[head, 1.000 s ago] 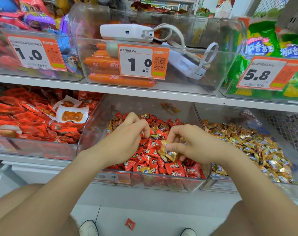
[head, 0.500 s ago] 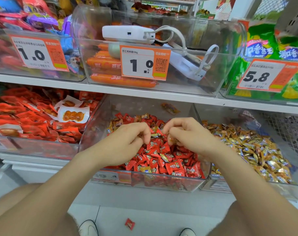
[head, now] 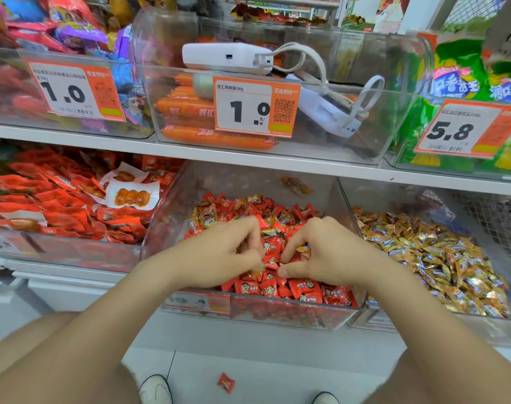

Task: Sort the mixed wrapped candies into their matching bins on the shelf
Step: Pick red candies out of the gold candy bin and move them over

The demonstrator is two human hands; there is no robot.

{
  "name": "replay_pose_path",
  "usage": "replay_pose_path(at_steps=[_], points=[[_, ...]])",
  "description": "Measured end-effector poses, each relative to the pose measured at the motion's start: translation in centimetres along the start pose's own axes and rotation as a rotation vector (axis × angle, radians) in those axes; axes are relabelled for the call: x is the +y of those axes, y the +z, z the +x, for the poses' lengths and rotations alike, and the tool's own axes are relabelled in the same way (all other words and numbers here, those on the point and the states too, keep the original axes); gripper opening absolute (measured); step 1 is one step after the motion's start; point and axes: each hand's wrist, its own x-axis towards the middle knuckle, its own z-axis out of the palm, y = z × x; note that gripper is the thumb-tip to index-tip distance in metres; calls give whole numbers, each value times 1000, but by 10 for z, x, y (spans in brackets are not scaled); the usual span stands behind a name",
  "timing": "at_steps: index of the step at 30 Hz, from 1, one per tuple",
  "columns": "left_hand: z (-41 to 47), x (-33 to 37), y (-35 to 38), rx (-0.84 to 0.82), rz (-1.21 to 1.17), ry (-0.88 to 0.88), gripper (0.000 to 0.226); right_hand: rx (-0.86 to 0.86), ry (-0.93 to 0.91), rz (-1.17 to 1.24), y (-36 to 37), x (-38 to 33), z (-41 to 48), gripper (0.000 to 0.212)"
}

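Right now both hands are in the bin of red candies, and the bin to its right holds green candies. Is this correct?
Not quite. The head view shows gold candies in the bin to the right, not green ones. The left hand and right hand are indeed in the bin of red candies.

Left tag (head: 73, 91) "1.0", middle tag (head: 255, 107) "1.0", right tag (head: 467, 129) "5.8"

Candies (head: 304, 293) in bin (head: 292, 312), hands (head: 219, 255) above.
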Motion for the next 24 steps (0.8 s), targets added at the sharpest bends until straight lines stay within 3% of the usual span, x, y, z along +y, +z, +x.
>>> replay_pose_path(at_steps=[4,11,17,19,21,24], points=[[1,-1,-10,97,-54,-25,9,-40,-26,43,1,-5,0,10],[3,-22,-19,273,78,-112,16,163,60,191,-6,-3,3,32],[0,-39,-20,172,251,-178,16,196,11,382,-2,-4,18,13],[0,-36,-19,139,256,-158,13,204,36,359,0,-2,27,21],[1,-32,-17,111,247,-162,27,201,91,334,2,-2,34,21],[1,-31,-18,47,328,-196,27,225,133,86,10,2,45,28]])
